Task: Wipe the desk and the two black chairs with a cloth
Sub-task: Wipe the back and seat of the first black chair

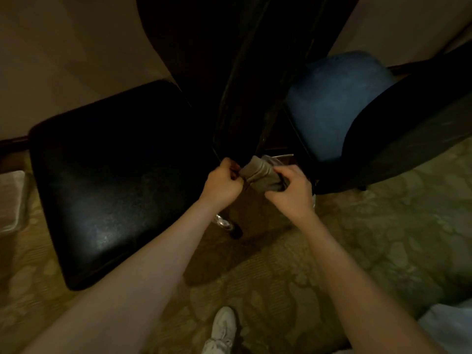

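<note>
Both bare forearms are stretched from the bottom of the frame toward its centre, where the hands are held close together. The left hand (224, 183) is curled, its fingertips pinched at the left end of a folded cloth (258, 172), around which the right hand (291, 191) is wrapped.

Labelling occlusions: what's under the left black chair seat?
A chrome leg with a dark foot shows at its right edge, on patterned carpet. The seat hides anything else beneath.
</note>
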The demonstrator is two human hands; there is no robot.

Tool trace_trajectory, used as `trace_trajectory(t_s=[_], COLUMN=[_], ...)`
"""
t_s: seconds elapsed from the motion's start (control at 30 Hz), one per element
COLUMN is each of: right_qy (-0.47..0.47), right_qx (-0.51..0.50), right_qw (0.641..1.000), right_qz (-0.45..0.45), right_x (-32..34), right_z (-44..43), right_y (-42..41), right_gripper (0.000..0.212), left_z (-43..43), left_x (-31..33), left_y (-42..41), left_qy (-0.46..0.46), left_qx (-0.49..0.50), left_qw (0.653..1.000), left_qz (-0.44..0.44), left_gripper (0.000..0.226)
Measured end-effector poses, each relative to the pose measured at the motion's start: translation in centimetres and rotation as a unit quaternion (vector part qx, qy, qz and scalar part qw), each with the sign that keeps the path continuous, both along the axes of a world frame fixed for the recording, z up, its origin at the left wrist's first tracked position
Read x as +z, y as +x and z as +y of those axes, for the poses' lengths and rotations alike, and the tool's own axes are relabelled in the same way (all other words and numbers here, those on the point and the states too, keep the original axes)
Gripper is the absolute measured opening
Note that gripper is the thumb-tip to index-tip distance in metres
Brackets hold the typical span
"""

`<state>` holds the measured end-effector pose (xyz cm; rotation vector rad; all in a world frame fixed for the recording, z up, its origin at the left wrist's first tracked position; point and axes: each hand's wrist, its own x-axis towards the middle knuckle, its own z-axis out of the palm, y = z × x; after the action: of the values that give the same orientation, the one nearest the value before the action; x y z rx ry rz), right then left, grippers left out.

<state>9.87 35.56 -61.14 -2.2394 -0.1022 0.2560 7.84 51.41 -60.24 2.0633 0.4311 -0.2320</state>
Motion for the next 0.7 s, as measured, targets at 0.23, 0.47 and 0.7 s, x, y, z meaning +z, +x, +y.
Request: trace_trajectory(t_s=[0.23, 0.47, 0.7], right_qy=[0.034, -0.041, -0.243], right_qx=[0.015, 0.017, 0.156], right_qw=[0.979, 0.948, 0.954], right_qz=[-0.202, -0.317, -0.083], right_x=[6.8, 9.7, 4.0], right_z=[0.2, 0.4, 0.9], right_y=[1.2, 2.0, 1.2], right_gripper=[0.044, 0.046, 0.045], left_z=[-0.9, -1.2, -0.6], left_x=[5.9, 8.5, 3.6], left_y=[-0.6, 0.6, -0.3], left_qy=[0.074, 0.181, 0.234], left_qx=[-0.034, -0.029, -0.094], left_qw=[0.969, 0.921, 0.967], left_qz=[-0.233, -0.343, -0.039], left_gripper=[0.057, 0.045, 0.036])
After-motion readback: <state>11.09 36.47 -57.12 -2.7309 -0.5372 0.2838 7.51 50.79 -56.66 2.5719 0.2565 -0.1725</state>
